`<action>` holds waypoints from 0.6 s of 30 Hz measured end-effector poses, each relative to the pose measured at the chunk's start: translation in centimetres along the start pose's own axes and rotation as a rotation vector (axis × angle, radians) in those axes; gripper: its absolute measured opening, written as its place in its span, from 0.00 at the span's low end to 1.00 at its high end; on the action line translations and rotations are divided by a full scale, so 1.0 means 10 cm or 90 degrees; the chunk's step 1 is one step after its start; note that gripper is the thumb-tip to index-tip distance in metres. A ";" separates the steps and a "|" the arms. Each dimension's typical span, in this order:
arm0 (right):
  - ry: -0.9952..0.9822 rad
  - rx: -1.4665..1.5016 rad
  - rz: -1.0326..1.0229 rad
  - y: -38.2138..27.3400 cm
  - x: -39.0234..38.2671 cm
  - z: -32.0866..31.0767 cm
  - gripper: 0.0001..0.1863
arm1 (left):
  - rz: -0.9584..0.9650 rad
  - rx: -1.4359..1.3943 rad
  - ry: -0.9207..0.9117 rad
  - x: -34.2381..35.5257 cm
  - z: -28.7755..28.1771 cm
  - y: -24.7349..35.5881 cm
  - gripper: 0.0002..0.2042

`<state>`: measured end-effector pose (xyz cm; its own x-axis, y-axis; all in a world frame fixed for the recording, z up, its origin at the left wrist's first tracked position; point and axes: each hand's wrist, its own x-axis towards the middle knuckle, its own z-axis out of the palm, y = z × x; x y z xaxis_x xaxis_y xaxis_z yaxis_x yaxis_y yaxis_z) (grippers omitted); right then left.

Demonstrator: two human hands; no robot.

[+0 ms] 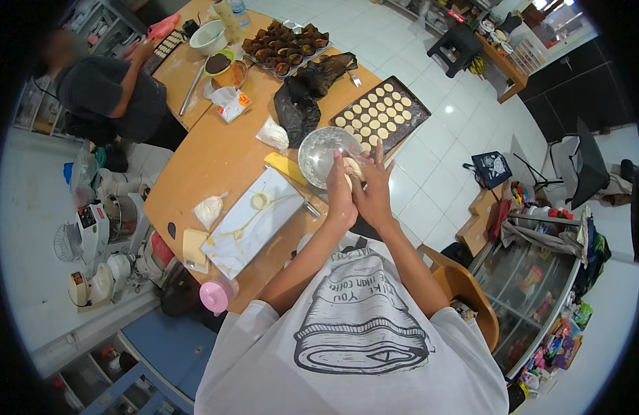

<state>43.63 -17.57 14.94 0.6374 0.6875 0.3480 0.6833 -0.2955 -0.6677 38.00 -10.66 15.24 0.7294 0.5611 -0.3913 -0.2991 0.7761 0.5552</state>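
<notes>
Pale dough point(353, 172) is held between my two hands, just over the near right side of a round mixing bowl point(311, 153) dusted with flour. My left hand point(341, 197) is closed against the dough from the left. From the right, my right hand point(375, 194) presses on it, its fingers pointing forward and partly spread. Past the bowl lies a dark baking tray point(417, 111) with several rows of flat round dough pieces point(373, 112). Left of my hands, a marbled board point(253, 221) carries a ring-shaped cutter point(261, 201) and yellowish smears.
A rolling pin point(311, 209) lies by the board. Around it are a yellow cloth-like piece point(286, 168), flour bags point(271, 135), a pink jar point(217, 294) and a black plastic bag point(296, 111). Brown-paper-lined cups point(281, 50) fill a far tray. Another person point(119, 97) works at the far left.
</notes>
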 end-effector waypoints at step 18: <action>-0.075 0.147 -0.112 0.59 0.89 -0.29 0.21 | -0.041 -0.018 -0.028 0.63 0.32 -0.17 0.35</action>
<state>54.35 -15.17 16.04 0.4622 0.7905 0.4019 0.6720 -0.0165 -0.7403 45.11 -9.39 14.18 0.7739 0.4973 -0.3922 -0.2682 0.8183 0.5084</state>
